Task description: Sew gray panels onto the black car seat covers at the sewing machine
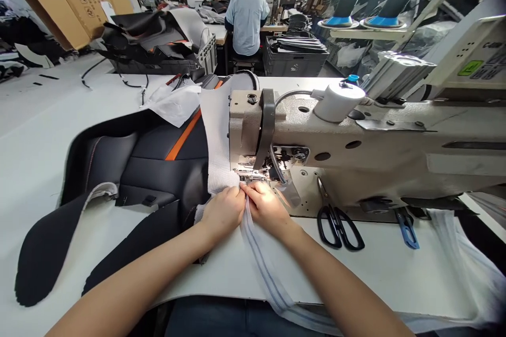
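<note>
My left hand (224, 209) and my right hand (267, 206) press together on a strip of white fabric (261, 258) just in front of the needle (253, 172) of a beige industrial sewing machine (356, 142). Both hands have curled fingers that pinch the fabric's edge. The white strip has dark stitch lines and runs back toward my lap. To the left lies a black cover piece with an orange stripe (158, 163), joined to white mesh fabric (217, 131) that runs up past the machine head.
Black scissors (338, 224) and a blue clip tool (407, 229) lie on the white table (47, 131) under the machine arm. A white thread spool (338, 101) sits on top. A person in a light blue shirt (247, 16) sits with their back to me, beside crates of black parts.
</note>
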Tool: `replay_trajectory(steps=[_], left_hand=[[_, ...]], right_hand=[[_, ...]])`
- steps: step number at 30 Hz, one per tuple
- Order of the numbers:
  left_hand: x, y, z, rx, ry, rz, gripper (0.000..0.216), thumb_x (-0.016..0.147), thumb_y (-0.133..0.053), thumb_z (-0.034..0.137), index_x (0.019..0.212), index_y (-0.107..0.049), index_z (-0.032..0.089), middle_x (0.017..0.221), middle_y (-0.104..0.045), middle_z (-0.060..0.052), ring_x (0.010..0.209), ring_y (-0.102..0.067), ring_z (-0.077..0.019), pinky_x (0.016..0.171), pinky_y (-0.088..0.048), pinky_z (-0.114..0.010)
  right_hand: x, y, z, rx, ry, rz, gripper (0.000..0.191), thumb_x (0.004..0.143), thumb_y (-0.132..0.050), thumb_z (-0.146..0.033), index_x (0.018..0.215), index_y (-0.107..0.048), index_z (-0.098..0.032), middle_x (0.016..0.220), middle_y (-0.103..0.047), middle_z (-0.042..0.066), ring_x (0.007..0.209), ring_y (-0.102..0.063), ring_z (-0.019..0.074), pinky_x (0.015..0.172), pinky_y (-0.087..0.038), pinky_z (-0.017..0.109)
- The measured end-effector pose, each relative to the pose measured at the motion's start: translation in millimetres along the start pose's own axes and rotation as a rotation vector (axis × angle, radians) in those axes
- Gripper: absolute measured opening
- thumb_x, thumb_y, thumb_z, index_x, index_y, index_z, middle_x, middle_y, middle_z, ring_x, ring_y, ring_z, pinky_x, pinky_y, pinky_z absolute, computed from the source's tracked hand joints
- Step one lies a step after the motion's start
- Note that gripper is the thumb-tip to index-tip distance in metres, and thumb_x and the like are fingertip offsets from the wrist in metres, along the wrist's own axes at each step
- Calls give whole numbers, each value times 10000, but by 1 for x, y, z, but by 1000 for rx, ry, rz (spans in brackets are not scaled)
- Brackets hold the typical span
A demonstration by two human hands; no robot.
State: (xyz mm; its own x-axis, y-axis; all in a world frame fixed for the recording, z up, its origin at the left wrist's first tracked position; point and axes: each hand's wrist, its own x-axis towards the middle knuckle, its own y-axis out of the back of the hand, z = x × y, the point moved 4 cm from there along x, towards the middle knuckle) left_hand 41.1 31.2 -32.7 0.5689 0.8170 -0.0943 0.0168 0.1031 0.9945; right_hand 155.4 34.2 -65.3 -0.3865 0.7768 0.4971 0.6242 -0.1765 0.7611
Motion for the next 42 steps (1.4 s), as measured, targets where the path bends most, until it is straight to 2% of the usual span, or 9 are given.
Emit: replay_trajectory(steps=[3,6,8,10,15,22,37,40,42], left_hand=[[-15,10,-2,-12,-70,21,331,917,-367,195,1180,-555,124,1032,-576,-125,960,-548,-243,809,-481,-360],[-53,18,-9,74,-222,74,683,791,-561,265,1425,-316,195,1399,-381,-154,1271,-357,-326,1041,-318,-484],[-77,22,-18,173,-239,82,864,728,-607,251,1479,-182,233,1460,-306,-142,1340,-257,-335,1113,-154,-519],[-87,24,-25,254,-215,42,879,718,-597,213,1485,-168,232,1401,-380,-141,1299,-313,-325,1106,-144,-503],[-60,37,-24,250,-164,-57,669,729,-533,228,1381,-400,156,1147,-524,-155,1009,-472,-314,846,-385,-437],[-49,35,1,174,-222,-147,548,712,-490,256,1232,-537,89,913,-539,-122,834,-477,-275,687,-391,-396],[-28,18,6,145,-14,-28,591,802,-447,366,1300,-489,49,1012,-575,-160,901,-482,-301,731,-389,-440],[-34,16,0,115,-70,-30,674,830,-455,483,1338,-444,40,1230,-530,-197,1091,-452,-333,897,-367,-484],[-45,15,-6,85,-198,-43,780,799,-499,544,1403,-361,70,1421,-394,-180,1288,-314,-346,1060,-237,-519]], right_hand=[[-5,1,8,-3,-86,39,340,896,-408,-163,1192,-574,-148,994,-641,114,931,-601,218,839,-520,362],[-12,2,16,-9,-181,61,251,903,-434,-198,1085,-606,-172,970,-653,103,884,-617,215,833,-528,368],[-14,2,17,-14,-187,56,228,907,-435,-203,1044,-613,-168,969,-646,114,866,-614,216,828,-530,372],[-13,2,14,-45,-169,44,244,909,-425,-200,1051,-618,-154,948,-634,122,855,-603,219,828,-525,377],[-8,6,3,-129,-165,19,279,908,-402,-191,1057,-634,-151,859,-612,97,742,-568,201,806,-505,371],[-5,3,-2,-168,-195,-10,266,868,-433,-173,1038,-636,-149,828,-601,98,757,-565,212,685,-482,314],[-8,4,-8,25,-70,1,318,950,-359,-187,1177,-581,-163,952,-647,102,843,-629,205,770,-559,335],[-9,5,-6,29,-84,-2,314,953,-365,-187,1184,-577,-176,966,-653,95,868,-632,204,801,-552,343],[-10,7,-5,26,-74,4,319,955,-364,-183,1200,-568,-174,970,-654,95,877,-628,200,811,-544,335]])
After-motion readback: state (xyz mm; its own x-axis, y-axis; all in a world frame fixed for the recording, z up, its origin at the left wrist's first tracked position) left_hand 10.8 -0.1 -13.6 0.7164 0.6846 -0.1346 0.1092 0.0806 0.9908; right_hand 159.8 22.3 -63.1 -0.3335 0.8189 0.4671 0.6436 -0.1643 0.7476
